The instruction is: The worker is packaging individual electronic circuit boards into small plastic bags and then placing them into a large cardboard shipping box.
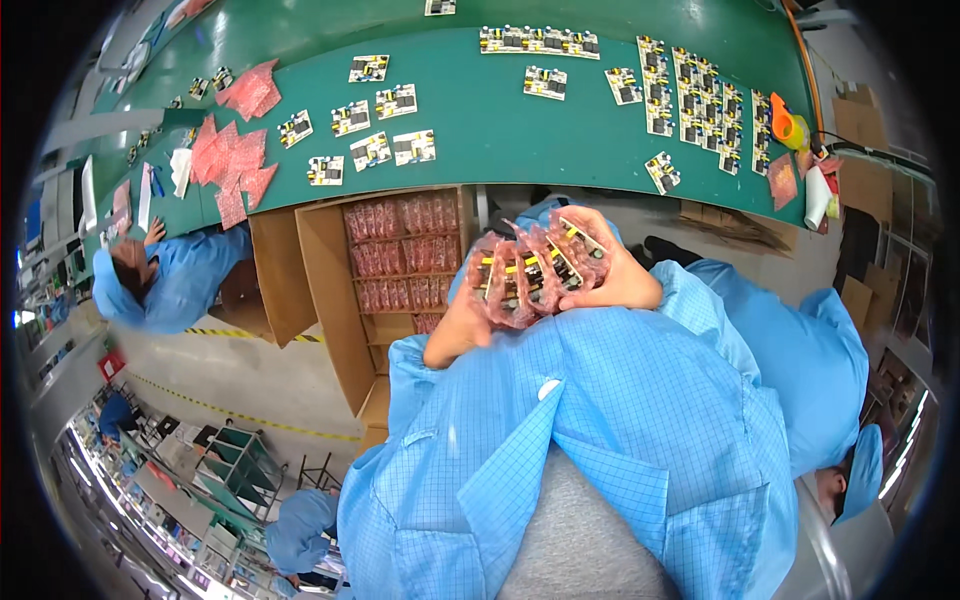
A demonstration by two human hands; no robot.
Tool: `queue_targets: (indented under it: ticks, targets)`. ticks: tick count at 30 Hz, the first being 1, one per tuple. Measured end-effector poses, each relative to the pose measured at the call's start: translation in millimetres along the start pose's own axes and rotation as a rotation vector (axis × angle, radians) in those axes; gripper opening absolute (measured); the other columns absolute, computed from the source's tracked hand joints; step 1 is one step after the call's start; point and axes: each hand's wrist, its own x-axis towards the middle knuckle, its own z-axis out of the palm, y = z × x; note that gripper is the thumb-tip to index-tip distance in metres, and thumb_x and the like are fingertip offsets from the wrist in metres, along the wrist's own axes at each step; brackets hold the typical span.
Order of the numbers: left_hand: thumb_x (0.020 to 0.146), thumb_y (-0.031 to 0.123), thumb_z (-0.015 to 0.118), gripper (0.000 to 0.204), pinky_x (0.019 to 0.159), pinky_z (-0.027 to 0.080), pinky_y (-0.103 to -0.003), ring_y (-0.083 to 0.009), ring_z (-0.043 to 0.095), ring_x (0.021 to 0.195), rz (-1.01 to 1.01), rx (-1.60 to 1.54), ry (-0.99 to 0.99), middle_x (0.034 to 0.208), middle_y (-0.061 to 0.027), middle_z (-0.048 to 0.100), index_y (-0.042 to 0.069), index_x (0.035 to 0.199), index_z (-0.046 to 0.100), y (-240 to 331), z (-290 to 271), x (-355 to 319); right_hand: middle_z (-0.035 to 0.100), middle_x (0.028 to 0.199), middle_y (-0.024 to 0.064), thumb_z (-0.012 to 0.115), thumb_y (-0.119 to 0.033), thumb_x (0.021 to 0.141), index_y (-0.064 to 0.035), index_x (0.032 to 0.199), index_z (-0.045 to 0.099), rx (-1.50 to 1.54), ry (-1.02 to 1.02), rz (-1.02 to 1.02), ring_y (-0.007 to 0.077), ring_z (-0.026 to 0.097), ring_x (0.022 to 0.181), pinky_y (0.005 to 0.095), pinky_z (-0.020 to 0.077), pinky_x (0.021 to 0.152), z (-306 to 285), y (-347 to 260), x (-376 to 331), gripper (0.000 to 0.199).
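Note:
Both my hands hold one fanned stack of several pink see-through bags (528,272), each with a small circuit board inside. My left hand (458,330) supports the stack from below on its left side. My right hand (618,272) wraps over the right end, fingers curled across the top bags. The stack is held close to my chest, above my blue checked sleeves. Just beyond it stands an open cardboard box (330,290) packed with rows of the same pink bagged boards (398,250).
A green table (480,130) carries many bare circuit boards (700,95) and a heap of empty pink bags (232,165). People in blue coats work at the left (165,280), right (815,370) and below (300,530). An orange tool (787,125) lies at the table's right end.

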Motion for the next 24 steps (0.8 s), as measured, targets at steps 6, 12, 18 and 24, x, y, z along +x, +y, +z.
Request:
queue_targets:
  ticks: [6,12,18,24]
  targets:
    - [0.056,0.016,0.094,0.112,0.106,0.041,-0.037,-0.0242,0.036,0.136,-0.222,-1.053,0.144,0.141,-0.0125,0.038,0.006,0.144,0.026,51,-18,11,0.043,0.136,0.0097,0.085,-0.002,0.068,-0.0061,0.141,0.031,0.263,-0.235,-0.032,0.0208,0.041,0.131,0.0379,0.0339,0.109,-8,-9,-33,0.090]
    - [0.055,0.025,0.095,0.102,0.103,0.041,-0.039,-0.0259,0.047,0.123,-0.121,-0.917,0.255,0.131,-0.0089,0.044,0.007,0.137,0.036,85,27,-10,0.049,0.132,0.0079,0.088,-0.006,0.066,-0.0041,0.140,0.033,0.299,-0.121,-0.009,0.0183,0.044,0.128,0.0377,0.0362,0.108,-7,23,-94,0.092]
    - [0.062,0.022,0.091,0.094,0.106,0.036,-0.038,-0.0265,0.044,0.124,-0.192,-0.765,0.059,0.138,-0.0115,0.037,0.006,0.139,0.040,136,47,-45,0.039,0.147,0.0129,0.079,0.007,0.066,-0.0063,0.149,0.025,0.779,0.216,-0.090,0.0258,0.038,0.136,0.0432,0.0333,0.111,19,101,-169,0.099]
    - [0.077,0.014,0.080,0.073,0.103,0.039,-0.037,-0.0191,0.036,0.130,-0.680,-1.452,-0.011,0.145,-0.0084,0.035,0.001,0.137,0.041,184,59,-104,0.034,0.151,0.0122,0.082,0.000,0.068,-0.0055,0.149,0.023,0.720,0.028,0.069,0.0246,0.033,0.139,0.0403,0.0287,0.114,38,94,-209,0.100]
